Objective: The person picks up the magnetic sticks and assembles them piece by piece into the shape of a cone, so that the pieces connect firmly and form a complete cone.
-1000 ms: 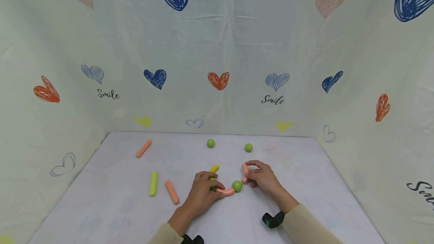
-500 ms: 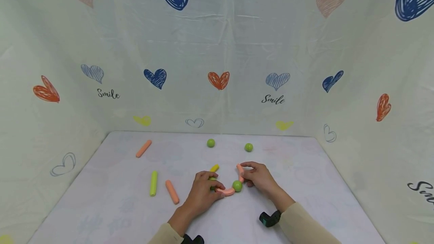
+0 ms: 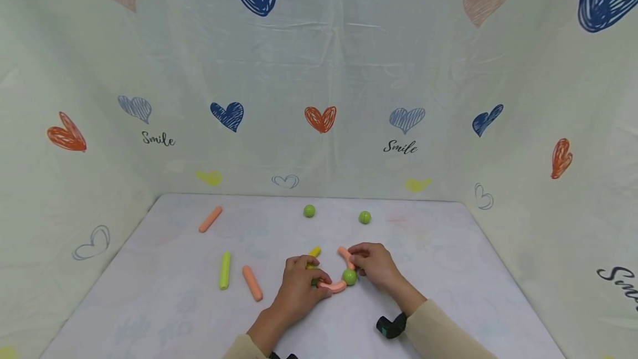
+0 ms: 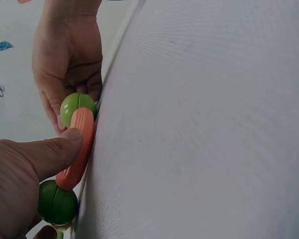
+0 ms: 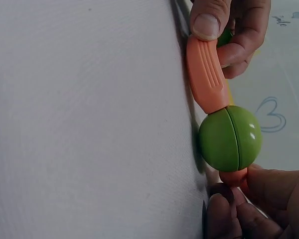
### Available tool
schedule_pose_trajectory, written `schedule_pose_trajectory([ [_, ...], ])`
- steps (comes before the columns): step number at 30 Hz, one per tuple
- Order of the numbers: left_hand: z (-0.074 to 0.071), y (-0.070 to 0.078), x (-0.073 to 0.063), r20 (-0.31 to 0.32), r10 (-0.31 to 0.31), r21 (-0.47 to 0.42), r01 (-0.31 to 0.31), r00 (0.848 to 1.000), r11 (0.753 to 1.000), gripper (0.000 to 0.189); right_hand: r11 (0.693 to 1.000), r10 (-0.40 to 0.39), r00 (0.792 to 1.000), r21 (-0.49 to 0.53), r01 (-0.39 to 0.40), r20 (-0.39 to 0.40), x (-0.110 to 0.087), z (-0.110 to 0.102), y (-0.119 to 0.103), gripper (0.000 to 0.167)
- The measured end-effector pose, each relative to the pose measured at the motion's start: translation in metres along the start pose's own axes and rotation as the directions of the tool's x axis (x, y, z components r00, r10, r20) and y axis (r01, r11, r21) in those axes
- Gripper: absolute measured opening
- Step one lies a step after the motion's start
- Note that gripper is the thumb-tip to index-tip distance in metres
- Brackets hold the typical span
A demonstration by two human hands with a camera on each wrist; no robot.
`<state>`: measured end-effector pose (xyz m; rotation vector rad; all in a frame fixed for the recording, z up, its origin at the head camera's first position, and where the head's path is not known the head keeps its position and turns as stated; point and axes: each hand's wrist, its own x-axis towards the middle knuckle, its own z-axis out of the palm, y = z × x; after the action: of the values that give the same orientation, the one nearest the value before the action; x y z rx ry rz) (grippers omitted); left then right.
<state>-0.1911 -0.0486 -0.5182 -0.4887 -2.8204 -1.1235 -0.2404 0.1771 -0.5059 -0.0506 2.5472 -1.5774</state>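
While the left hand (image 3: 299,288) grips a curved orange piece (image 3: 336,287), a green ball (image 3: 350,277) touches its end; the right hand (image 3: 377,265) pinches a second orange piece (image 3: 345,256) against that ball. Beyond lie a yellow stick (image 3: 315,251) and, far back on the table (image 3: 428,248), two balls (image 3: 309,211) (image 3: 365,217).

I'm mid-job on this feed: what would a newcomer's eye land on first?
Probably the middle of the white table, where a bright green ball sits between two curved pieces: the left hand holds one orange piece, the right hand a second orange piece. Next, likely the pale backdrop behind the table, printed with blue, red, pink and yellow hearts.
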Motion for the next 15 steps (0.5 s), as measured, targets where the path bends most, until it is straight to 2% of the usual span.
schedule_pose_trajectory([
  [7,0.0,0.001,-0.004,-0.038,0.015,-0.002,-0.015,0.999,1.0,0.012,0.998,-0.006,1.0,-0.065,0.004,-0.022,-0.003,0.004,-0.003,0.02],
  [15,-0.006,0.006,-0.008,0.013,-0.092,-0.027,0.092,0.996,0.995,0.019,0.989,-0.04,0.997,-0.146,0.031,-0.059,-0.023,-0.001,0.003,0.024],
])
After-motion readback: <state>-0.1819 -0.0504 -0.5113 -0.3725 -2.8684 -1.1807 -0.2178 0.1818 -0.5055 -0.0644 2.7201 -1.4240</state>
